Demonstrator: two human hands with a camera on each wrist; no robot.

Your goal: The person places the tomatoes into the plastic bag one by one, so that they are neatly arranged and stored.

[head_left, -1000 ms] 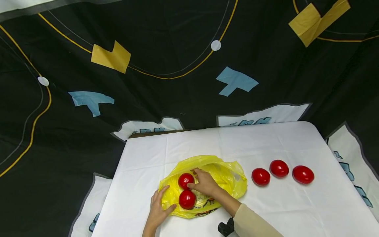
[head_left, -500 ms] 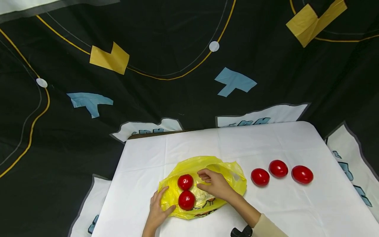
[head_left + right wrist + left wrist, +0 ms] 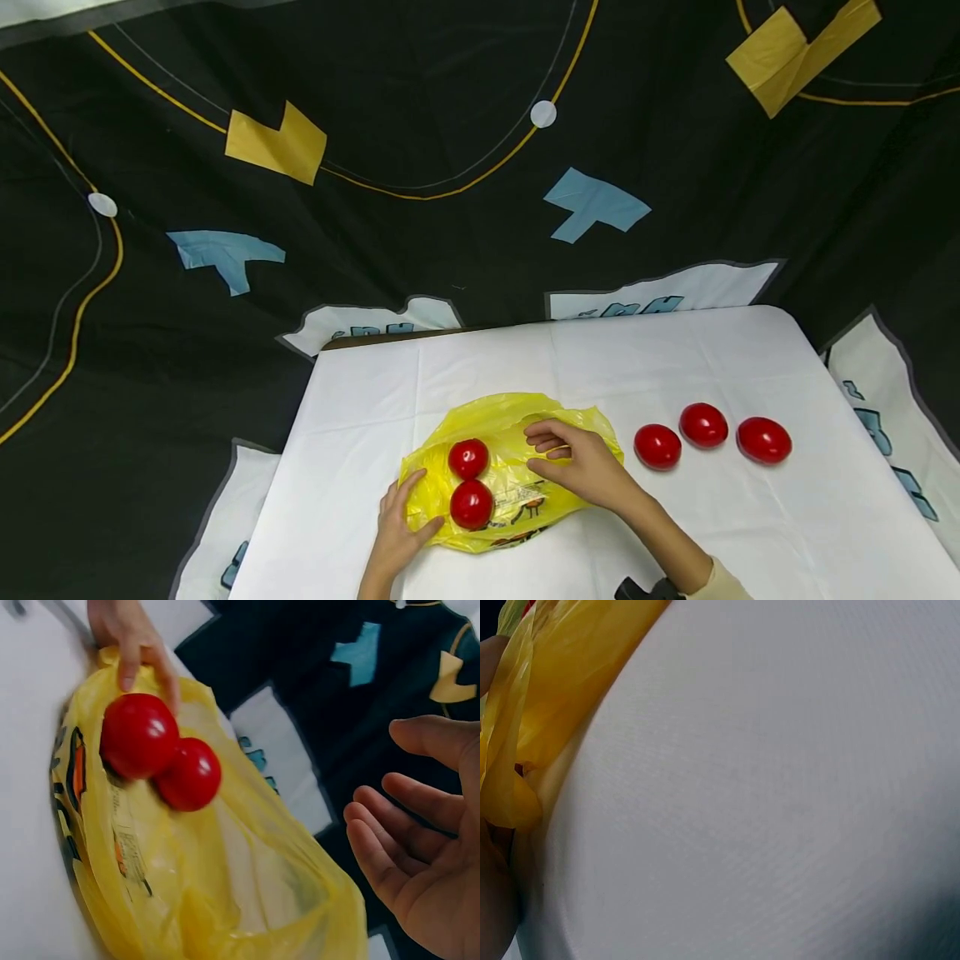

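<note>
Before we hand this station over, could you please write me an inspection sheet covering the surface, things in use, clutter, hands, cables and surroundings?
Surface: white-covered table, lightly creased.
Job's things: open yellow bag, with two red rounded objects in its left part; three more red objects on the table to its right.
Clutter: nothing seen.
Hands: left hand touches the bag's left edge, grip unclear; right hand is at the bag's right part, fingers loosely bent, holding nothing.
Cables: none clearly seen; a blurred grey strip beside the left hand cannot be identified.
Surroundings: black cloth with yellow, blue and white shapes behind the table.
</note>
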